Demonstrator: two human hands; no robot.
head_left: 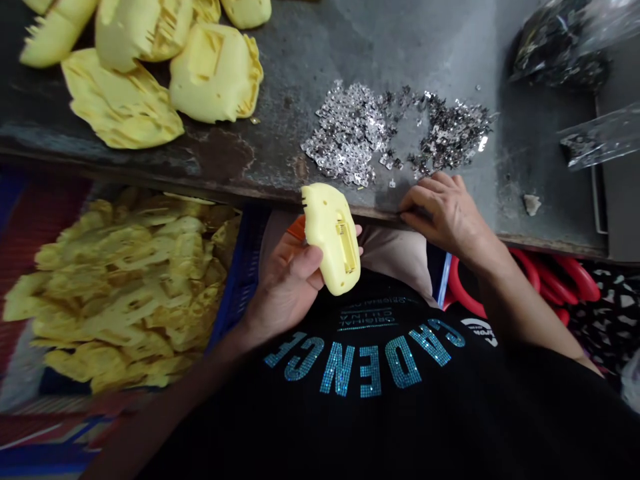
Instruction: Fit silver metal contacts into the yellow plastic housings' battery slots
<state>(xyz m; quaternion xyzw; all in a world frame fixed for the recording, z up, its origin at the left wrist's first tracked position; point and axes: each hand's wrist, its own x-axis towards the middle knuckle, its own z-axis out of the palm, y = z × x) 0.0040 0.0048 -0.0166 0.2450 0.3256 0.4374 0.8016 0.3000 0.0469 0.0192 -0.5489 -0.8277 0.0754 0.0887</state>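
Observation:
My left hand (290, 283) is closed round a yellow plastic shell (327, 240), held in front of the table edge. A long battery compartment with small metal contacts faces up, and one end of the shell has a toothed edge. Something orange shows at my left fingers, behind the shell. My right hand (445, 210) rests on the table's front edge, its fingers curled together; whatever they hold, if anything, is hidden. Just beyond it lie a pile of dark metal contact plates (450, 130) and a pile of shinier ones (350, 130).
Several yellow shells (215, 80) lie at the table's back left. Below left, a blue crate (235, 267) holds many yellow plastic parts (135, 287). Plastic bags of metal pieces (560, 50) sit at the right. Red scissor-like handles (545, 277) show below the table (415, 40).

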